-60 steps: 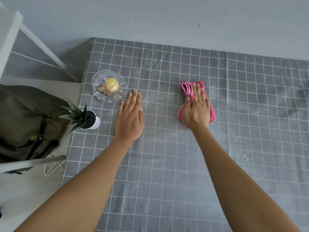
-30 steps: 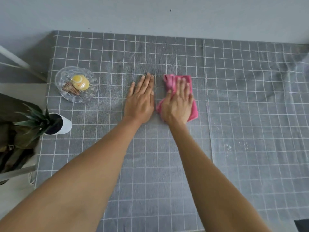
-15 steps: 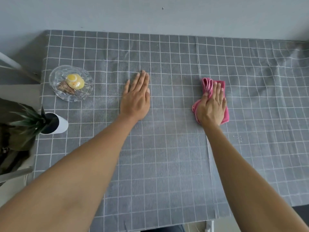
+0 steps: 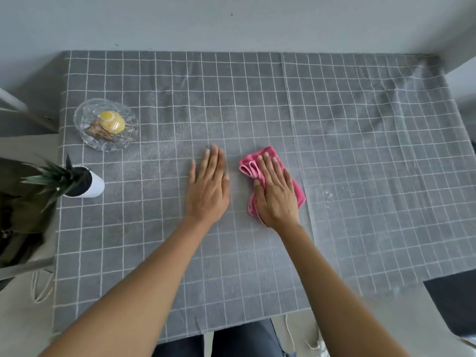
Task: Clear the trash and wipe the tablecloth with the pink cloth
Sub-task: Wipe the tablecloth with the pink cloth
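Observation:
A grey tablecloth (image 4: pixel 360 140) with a white grid covers the table. My right hand (image 4: pixel 277 195) lies flat on a folded pink cloth (image 4: pixel 248 167) near the table's middle, fingers straight, pressing it onto the fabric. My left hand (image 4: pixel 208 188) rests flat on the tablecloth just left of the cloth, fingers straight and together, a small gap between the two hands. A few pale crumbs (image 4: pixel 332 194) lie on the tablecloth to the right of the pink cloth.
A clear glass dish (image 4: pixel 85 135) at the back left holds a yellow cupcake-like piece (image 4: pixel 112 122) and brown sticks. A small spiky plant in a white pot (image 4: pixel 96 186) stands at the left edge. A grey wall runs behind the table.
My right hand has slid the pink cloth back left, close to my left hand, after a sweep to the right. My left hand stays pressed flat in place.

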`<act>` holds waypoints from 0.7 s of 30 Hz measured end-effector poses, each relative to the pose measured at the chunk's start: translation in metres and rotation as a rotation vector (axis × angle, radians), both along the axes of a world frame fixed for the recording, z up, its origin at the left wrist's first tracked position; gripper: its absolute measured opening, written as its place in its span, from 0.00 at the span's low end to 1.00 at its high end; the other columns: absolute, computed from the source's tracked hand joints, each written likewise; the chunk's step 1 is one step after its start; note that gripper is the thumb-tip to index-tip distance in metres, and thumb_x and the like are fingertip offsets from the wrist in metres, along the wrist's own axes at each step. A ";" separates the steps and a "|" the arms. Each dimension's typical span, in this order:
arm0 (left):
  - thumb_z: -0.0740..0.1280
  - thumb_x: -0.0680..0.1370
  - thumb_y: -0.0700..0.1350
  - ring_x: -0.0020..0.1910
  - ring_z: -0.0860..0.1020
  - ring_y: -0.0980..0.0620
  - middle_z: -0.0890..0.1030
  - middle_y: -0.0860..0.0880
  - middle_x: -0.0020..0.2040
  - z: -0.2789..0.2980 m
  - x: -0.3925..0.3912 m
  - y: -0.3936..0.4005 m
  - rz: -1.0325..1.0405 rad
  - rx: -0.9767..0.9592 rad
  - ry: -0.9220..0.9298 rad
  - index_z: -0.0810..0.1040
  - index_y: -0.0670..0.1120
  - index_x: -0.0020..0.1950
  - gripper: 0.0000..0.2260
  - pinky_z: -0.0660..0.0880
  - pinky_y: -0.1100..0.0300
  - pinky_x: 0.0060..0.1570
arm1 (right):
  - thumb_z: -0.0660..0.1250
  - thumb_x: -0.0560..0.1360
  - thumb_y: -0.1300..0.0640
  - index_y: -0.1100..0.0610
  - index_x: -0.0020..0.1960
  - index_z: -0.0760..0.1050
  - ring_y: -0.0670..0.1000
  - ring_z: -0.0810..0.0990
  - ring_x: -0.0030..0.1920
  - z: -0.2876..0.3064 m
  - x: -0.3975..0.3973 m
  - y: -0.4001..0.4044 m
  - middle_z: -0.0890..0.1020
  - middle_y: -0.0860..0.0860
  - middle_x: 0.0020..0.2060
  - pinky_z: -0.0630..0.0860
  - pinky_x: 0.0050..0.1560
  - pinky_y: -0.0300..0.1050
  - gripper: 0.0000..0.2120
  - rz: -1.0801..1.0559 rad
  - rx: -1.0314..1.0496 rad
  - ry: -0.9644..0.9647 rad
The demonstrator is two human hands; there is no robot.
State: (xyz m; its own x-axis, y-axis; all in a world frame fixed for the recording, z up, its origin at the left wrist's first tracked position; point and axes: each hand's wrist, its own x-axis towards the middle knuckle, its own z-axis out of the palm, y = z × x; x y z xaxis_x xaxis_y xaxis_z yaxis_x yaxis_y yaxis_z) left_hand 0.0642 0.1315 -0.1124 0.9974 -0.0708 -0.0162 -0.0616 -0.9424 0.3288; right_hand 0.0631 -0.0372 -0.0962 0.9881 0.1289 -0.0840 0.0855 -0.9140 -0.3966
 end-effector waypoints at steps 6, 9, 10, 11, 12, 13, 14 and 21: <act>0.45 0.82 0.48 0.77 0.50 0.51 0.52 0.47 0.78 -0.002 -0.001 -0.001 0.003 0.021 -0.001 0.50 0.44 0.78 0.24 0.47 0.46 0.75 | 0.43 0.80 0.48 0.50 0.77 0.51 0.43 0.45 0.76 0.001 -0.012 -0.025 0.51 0.44 0.76 0.40 0.75 0.44 0.26 -0.108 -0.032 -0.010; 0.46 0.83 0.48 0.77 0.50 0.51 0.52 0.47 0.78 -0.002 -0.001 -0.002 0.008 0.035 -0.007 0.50 0.44 0.78 0.24 0.47 0.46 0.75 | 0.41 0.79 0.47 0.51 0.77 0.51 0.45 0.45 0.76 0.001 -0.015 -0.015 0.52 0.46 0.77 0.39 0.74 0.44 0.27 -0.179 -0.029 -0.012; 0.47 0.83 0.48 0.77 0.50 0.51 0.52 0.47 0.78 -0.002 0.000 -0.002 0.008 0.030 -0.008 0.50 0.44 0.78 0.24 0.47 0.46 0.75 | 0.40 0.79 0.47 0.52 0.78 0.51 0.45 0.45 0.76 0.001 -0.017 -0.012 0.52 0.47 0.77 0.38 0.74 0.44 0.28 -0.209 -0.020 -0.012; 0.47 0.83 0.47 0.77 0.50 0.51 0.52 0.47 0.78 -0.002 0.000 -0.002 0.008 0.021 -0.007 0.50 0.44 0.78 0.24 0.47 0.46 0.75 | 0.41 0.79 0.47 0.52 0.78 0.50 0.44 0.45 0.76 0.000 -0.020 -0.010 0.52 0.47 0.77 0.37 0.74 0.43 0.28 -0.227 -0.016 -0.011; 0.47 0.83 0.47 0.77 0.49 0.51 0.52 0.47 0.78 -0.001 -0.001 -0.002 0.007 0.014 -0.007 0.50 0.44 0.78 0.24 0.47 0.46 0.75 | 0.41 0.79 0.47 0.52 0.77 0.50 0.44 0.45 0.76 -0.001 -0.023 -0.009 0.52 0.47 0.77 0.36 0.74 0.43 0.27 -0.229 -0.016 -0.012; 0.48 0.83 0.47 0.77 0.49 0.51 0.52 0.47 0.78 -0.001 -0.001 -0.002 0.006 0.014 -0.007 0.50 0.44 0.78 0.24 0.46 0.46 0.75 | 0.42 0.79 0.47 0.52 0.77 0.50 0.45 0.45 0.76 -0.002 -0.026 -0.009 0.52 0.48 0.77 0.35 0.73 0.42 0.27 -0.220 -0.018 -0.017; 0.48 0.83 0.47 0.77 0.49 0.51 0.52 0.48 0.78 -0.001 -0.001 -0.002 0.007 0.019 -0.007 0.49 0.44 0.78 0.24 0.46 0.46 0.75 | 0.42 0.79 0.48 0.52 0.77 0.51 0.45 0.45 0.76 -0.003 -0.028 -0.009 0.53 0.48 0.77 0.35 0.73 0.42 0.27 -0.205 -0.019 -0.024; 0.45 0.82 0.49 0.77 0.50 0.51 0.52 0.48 0.78 -0.002 0.000 -0.001 0.016 0.045 0.007 0.50 0.45 0.78 0.24 0.46 0.47 0.75 | 0.40 0.79 0.48 0.53 0.77 0.50 0.47 0.45 0.76 -0.001 -0.043 -0.018 0.52 0.48 0.77 0.37 0.74 0.45 0.27 -0.090 -0.006 -0.009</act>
